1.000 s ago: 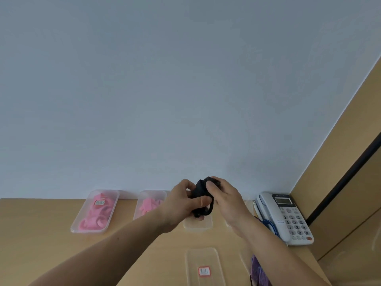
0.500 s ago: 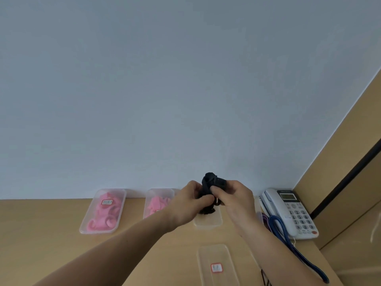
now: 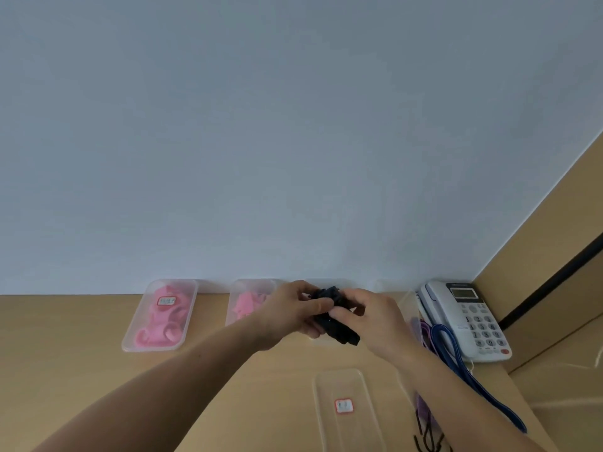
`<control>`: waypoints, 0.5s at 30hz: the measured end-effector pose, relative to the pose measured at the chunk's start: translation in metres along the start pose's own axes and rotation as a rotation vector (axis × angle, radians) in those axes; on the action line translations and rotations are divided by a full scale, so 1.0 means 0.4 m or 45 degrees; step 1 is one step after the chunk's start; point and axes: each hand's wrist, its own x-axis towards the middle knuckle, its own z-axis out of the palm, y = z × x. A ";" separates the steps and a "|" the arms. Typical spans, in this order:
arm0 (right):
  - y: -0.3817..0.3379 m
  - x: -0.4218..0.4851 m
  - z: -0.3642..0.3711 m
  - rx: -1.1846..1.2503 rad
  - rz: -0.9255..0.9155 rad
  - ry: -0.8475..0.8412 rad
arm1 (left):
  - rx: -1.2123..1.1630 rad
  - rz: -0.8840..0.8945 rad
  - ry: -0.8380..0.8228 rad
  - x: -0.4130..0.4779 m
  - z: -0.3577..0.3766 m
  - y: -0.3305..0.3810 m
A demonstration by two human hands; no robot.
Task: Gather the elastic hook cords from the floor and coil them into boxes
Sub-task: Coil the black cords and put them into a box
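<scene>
A bundled black elastic cord (image 3: pixel 336 324) is held between both hands above the wooden desk (image 3: pixel 65 370). My left hand (image 3: pixel 290 313) grips its left side and my right hand (image 3: pixel 375 318) pinches its right side. Under the hands a clear box (image 3: pixel 321 342) is mostly hidden. Two clear boxes at the wall hold pink cords: the left box (image 3: pixel 160 316) and the middle box (image 3: pixel 244 305). A blue cord (image 3: pixel 456 360) and a purple cord (image 3: pixel 424 331) lie to the right, under my right forearm.
A clear lid (image 3: pixel 347 411) with a red-edged label lies near the front. A white desk telephone (image 3: pixel 470 321) stands at the right by a brown panel. More black and purple cord ends (image 3: pixel 427 435) hang at the desk's front right. A pale wall rises behind.
Both hands and the black bundle have come down slightly and the bundle now sticks out lower between them. The view has shifted left, showing more of the blue cord.
</scene>
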 end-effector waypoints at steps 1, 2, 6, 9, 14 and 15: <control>0.012 0.009 -0.004 -0.006 -0.023 -0.066 | -0.041 -0.026 0.023 0.012 0.005 -0.005; 0.026 0.018 -0.009 -0.017 -0.048 -0.135 | -0.085 -0.053 0.045 0.026 0.009 -0.009; 0.088 0.074 -0.041 -0.104 -0.098 -0.300 | -0.224 -0.132 0.106 0.083 0.034 -0.025; 0.129 0.141 -0.065 -0.160 -0.145 -0.374 | -0.307 -0.163 0.187 0.127 0.056 -0.036; 0.196 0.269 -0.064 -0.349 -0.309 -0.564 | -0.087 -0.200 0.376 0.186 0.064 -0.069; 0.205 0.290 -0.055 -0.393 -0.366 -0.619 | 0.037 -0.215 0.413 0.193 0.061 -0.081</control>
